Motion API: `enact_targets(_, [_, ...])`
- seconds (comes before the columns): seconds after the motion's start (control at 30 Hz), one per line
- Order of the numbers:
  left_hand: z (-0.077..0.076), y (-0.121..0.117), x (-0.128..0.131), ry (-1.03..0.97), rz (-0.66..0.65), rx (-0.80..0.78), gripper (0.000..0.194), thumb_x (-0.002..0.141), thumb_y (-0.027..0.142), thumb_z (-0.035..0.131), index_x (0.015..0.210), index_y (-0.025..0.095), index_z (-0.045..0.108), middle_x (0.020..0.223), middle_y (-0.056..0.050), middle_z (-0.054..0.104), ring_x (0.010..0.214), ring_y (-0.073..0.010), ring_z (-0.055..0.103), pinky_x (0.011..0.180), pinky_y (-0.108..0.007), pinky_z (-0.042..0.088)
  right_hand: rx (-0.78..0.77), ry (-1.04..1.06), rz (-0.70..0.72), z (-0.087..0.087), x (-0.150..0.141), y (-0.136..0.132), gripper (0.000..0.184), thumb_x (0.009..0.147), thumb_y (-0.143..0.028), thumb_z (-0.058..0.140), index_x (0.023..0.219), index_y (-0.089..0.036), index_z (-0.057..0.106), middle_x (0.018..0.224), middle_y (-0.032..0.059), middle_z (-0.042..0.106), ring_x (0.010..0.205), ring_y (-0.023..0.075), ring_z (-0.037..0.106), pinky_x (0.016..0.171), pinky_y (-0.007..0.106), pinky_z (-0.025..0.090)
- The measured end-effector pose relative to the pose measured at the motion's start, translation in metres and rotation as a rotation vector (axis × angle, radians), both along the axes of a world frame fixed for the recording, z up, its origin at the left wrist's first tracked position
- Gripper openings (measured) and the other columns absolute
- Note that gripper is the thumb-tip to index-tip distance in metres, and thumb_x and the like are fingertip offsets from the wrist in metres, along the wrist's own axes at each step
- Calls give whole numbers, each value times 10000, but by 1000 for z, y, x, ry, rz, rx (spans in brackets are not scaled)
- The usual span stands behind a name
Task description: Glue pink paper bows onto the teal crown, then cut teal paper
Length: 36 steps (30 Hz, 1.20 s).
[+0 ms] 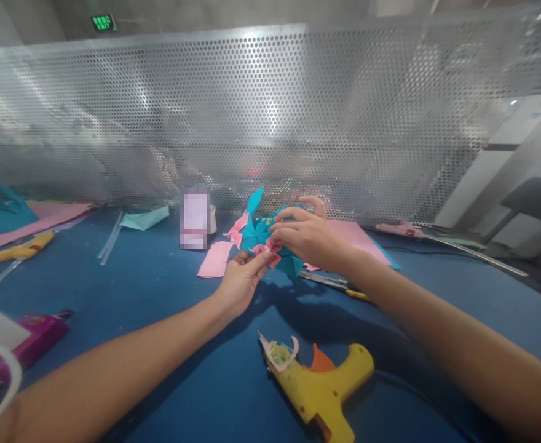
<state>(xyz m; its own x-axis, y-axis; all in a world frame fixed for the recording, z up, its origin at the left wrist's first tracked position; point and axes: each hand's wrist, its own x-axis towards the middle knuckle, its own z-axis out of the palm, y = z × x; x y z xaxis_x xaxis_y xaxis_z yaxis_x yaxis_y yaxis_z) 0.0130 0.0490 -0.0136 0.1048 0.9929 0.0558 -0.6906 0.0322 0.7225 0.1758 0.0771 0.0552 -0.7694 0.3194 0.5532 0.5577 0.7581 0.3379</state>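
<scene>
Two-handed hold in the head view: pinching a pink origami flower (275, 261) between thumb and fingers of the left hand (241, 280), against a teal origami piece (256, 231) raised above the worktop (160, 280) — likely to steady it. Bent fingers of the right hand (305, 237) over its upper right side — cannot tell whether pinching. Lying nearer, a yellow glue gun (319, 387), tip turned away, presumably for safety.

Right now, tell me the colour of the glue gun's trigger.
The trigger is orange, seen best in the head view.
</scene>
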Motion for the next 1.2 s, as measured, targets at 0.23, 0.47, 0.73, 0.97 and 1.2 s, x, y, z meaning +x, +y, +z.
enact_targets(0.23, [-1, 1, 1, -6, -12, 37, 245, 613, 120, 803, 644, 135, 561, 705, 4, 681, 753, -146, 699, 835, -288, 553, -103, -7, -21, 9, -2, -8, 178, 908, -179, 530, 816, -231, 673, 956, -10, 723, 1044, 200, 538, 1021, 497, 77])
enact_targets(0.47, [-2, 1, 1, -7, -25, 46, 216, 620, 120, 801, 666, 130, 590, 721, -2, 689, 752, -138, 694, 835, -278, 553, -86, 29, 5, 6, -5, -7, 217, 919, -192, 514, 773, -218, 672, 941, -9, 726, 1024, 196, 545, 1015, 491, 75])
enact_targets(0.73, [-1, 1, 1, 4, -11, 24, 236, 598, 135, 816, 672, 123, 592, 722, 0, 683, 763, -149, 693, 877, -314, 532, 10, 36, 18, -4, -3, 0, 182, 915, -150, 503, 823, -207, 649, 916, -7, 713, 1030, 186, 538, 1019, 475, 90])
enact_targets(0.97, [0, 0, 0, 6, -32, 31, 195, 625, 127, 799, 672, 116, 611, 707, -6, 687, 742, -139, 691, 832, -280, 542, 79, 27, 15, -6, -2, 1, 174, 920, -158, 504, 812, -207, 632, 912, -17, 713, 1033, 177, 540, 1027, 460, 89])
enact_targets(1.2, [-1, 1, 0, 1, -31, 18, 188, 628, 117, 793, 677, 112, 612, 720, -5, 681, 745, -141, 687, 852, -295, 532, 85, 34, 9, -7, -2, 0, 171, 915, -153, 509, 821, -213, 638, 919, -24, 712, 1043, 171, 535, 1022, 451, 97])
